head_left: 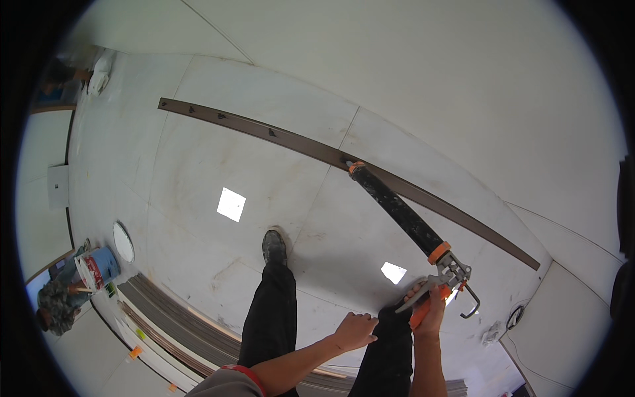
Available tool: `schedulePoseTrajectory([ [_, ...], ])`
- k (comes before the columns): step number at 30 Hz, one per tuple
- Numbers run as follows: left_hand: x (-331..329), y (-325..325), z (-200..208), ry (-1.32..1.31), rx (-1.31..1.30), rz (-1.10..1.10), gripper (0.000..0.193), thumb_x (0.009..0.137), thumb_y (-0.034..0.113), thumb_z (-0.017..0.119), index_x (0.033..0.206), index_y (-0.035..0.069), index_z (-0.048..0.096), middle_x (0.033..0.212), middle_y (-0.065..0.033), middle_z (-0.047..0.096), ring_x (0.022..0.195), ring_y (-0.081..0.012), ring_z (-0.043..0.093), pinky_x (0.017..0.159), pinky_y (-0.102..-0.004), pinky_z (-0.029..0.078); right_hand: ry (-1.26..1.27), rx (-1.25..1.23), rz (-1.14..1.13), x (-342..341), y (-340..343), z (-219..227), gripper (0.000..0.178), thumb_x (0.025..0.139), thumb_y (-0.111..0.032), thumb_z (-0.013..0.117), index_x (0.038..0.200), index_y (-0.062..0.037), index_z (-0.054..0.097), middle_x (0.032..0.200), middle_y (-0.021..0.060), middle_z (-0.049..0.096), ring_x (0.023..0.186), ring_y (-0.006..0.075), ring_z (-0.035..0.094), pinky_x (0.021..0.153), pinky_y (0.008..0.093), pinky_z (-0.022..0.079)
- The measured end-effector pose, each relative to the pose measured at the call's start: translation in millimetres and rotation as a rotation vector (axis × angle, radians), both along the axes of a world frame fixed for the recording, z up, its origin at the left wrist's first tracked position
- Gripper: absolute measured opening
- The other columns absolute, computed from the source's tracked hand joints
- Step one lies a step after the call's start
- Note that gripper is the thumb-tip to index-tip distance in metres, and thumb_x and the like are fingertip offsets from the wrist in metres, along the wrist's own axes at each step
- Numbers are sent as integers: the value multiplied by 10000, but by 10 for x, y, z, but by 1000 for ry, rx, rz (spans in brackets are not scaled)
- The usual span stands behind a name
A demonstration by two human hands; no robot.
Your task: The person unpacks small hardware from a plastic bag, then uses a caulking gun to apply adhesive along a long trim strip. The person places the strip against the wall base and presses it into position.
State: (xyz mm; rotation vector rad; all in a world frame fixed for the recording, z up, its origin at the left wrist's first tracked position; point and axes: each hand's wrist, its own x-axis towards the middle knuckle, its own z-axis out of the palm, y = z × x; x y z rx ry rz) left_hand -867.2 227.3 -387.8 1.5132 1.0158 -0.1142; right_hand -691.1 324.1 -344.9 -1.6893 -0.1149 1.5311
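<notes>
My right hand (431, 306) is wrapped round the handle and trigger of a caulking gun (400, 208), which has a black barrel and orange end caps. Its nozzle meets a long brown strip (297, 141) on the pale floor; whether it touches or hovers just above, I cannot tell. Several small dark dabs sit along the left part of that strip. My left hand (356, 331) rests by my bent right knee (395, 324), holding nothing, its fingers loosely bent and partly hidden.
A stack of long strips (172, 314) lies at the lower left. Beyond it, another person (59, 301) is beside a blue-and-white bucket (99, 268), near a round white lid-like disc (123, 241). A cable (516, 317) lies at the right. Pale walls (423, 86) border the floor.
</notes>
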Motion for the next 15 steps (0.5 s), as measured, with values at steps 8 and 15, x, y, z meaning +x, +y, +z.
schedulePoseTrajectory([
  [8,17,75,-31,38,-37,-106,444,886,374,685,1188,51,641,1069,-117,679,1047,-291,646,927,-451,463,-25,18,-139,526,-374,541,266,1025,-282,524,1105,-29,549,946,117,623,850,260,644,791,426,566],
  [15,106,126,9,51,-68,-176,449,897,375,672,1202,47,643,1094,-123,682,1066,-290,642,958,-451,453,-102,47,-215,979,-548,571,317,1016,-347,519,1067,-36,548,926,104,611,822,242,625,753,402,534],
])
